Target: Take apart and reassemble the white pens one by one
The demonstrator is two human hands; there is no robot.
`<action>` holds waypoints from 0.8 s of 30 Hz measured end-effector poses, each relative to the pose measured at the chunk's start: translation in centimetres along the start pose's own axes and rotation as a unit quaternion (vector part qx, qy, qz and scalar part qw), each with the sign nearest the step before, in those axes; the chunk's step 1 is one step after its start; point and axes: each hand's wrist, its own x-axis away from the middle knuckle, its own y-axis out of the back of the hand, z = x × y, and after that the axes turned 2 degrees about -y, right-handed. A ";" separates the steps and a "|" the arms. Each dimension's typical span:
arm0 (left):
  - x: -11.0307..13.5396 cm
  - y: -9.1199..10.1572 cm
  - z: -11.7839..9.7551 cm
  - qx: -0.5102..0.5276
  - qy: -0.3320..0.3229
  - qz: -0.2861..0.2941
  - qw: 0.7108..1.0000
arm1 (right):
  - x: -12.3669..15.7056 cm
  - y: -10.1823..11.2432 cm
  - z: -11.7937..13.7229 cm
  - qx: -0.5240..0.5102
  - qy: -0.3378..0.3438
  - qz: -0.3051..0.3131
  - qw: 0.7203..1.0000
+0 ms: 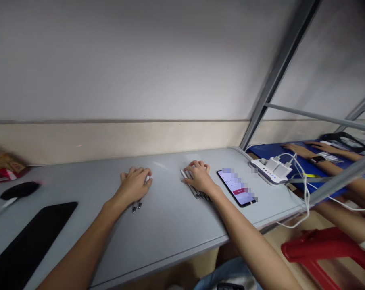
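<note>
My left hand (135,184) rests on the grey table with its fingers curled over a couple of pens. Their dark tips (136,207) stick out below my palm, and a pale end shows near the thumb. To the right, my right hand (199,177) is bent over a row of several pens (186,177) lying side by side and slanting. My fingers curl around their far ends, while my palm hides the middle of the row. Bare tabletop (164,217) separates the two hands.
A lit phone (230,183) lies right of my right hand, before a white power strip (268,171) with chargers and cables. A dark mat (34,245), black oval object (19,190) and snack bag (3,165) are left. Another person's arms (330,161) rest on a blue table.
</note>
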 end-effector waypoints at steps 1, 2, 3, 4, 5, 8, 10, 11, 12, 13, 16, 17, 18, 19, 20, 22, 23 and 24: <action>0.0 0.0 0.0 -0.004 -0.001 0.000 1.000 | 0.0 0.0 0.0 -0.009 -0.001 -0.010 1.000; 0.1 0.1 -0.1 -0.007 0.000 0.001 1.000 | 0.0 0.1 -0.1 -0.020 -0.003 -0.022 1.000; 0.1 0.2 -0.1 -0.010 0.001 0.002 1.000 | -0.1 0.2 -0.1 -0.032 -0.010 -0.036 0.999; 0.2 0.3 -0.2 -0.012 0.002 0.003 1.000 | -0.1 0.3 -0.1 -0.045 -0.021 -0.053 0.997; 0.2 0.4 -0.3 -0.014 0.003 0.006 1.000 | -0.2 0.5 -0.1 -0.059 -0.036 -0.072 0.995; 0.3 0.7 -0.4 -0.024 0.000 0.018 1.000 | -0.3 1.1 -0.2 -0.098 -0.086 -0.123 0.984; 0.4 0.7 -0.4 -0.029 -0.004 0.028 0.999 | -0.3 1.3 -0.2 -0.116 -0.102 -0.130 0.979; 0.4 0.6 -0.4 -0.031 -0.006 0.032 0.999 | -0.3 1.3 -0.2 -0.120 -0.102 -0.125 0.980; 0.4 0.6 -0.4 -0.033 -0.008 0.034 0.999 | -0.3 1.3 -0.2 -0.120 -0.099 -0.115 0.981; 0.4 0.5 -0.4 -0.035 -0.010 0.036 0.999 | -0.3 1.2 -0.2 -0.118 -0.095 -0.103 0.983; 0.4 0.2 -0.4 -0.042 -0.013 0.044 0.998 | -0.2 0.6 -0.1 -0.104 -0.076 -0.056 0.990; 0.4 0.2 -0.5 -0.044 -0.012 0.047 0.998 | -0.1 0.5 0.0 -0.099 -0.069 -0.037 0.992; 0.4 0.2 -0.6 -0.046 -0.010 0.051 0.998 | -0.1 0.3 0.0 -0.095 -0.063 -0.018 0.993; 0.4 0.2 -0.7 -0.046 -0.008 0.054 0.997 | -0.1 0.2 0.0 -0.091 -0.059 -0.002 0.994; 0.4 0.2 -0.8 -0.044 -0.007 0.053 0.998 | 0.0 0.2 0.0 -0.087 -0.058 0.009 0.995; 0.4 0.3 -1.1 -0.032 -0.010 0.045 0.998 | 0.0 0.2 0.0 -0.081 -0.060 0.018 0.995; 0.4 0.3 -1.2 -0.024 -0.012 0.039 0.999 | 0.0 0.2 0.0 -0.079 -0.062 0.018 0.995; 0.4 0.4 -1.3 -0.014 -0.014 0.033 0.999 | 0.0 0.3 0.0 -0.078 -0.064 0.018 0.995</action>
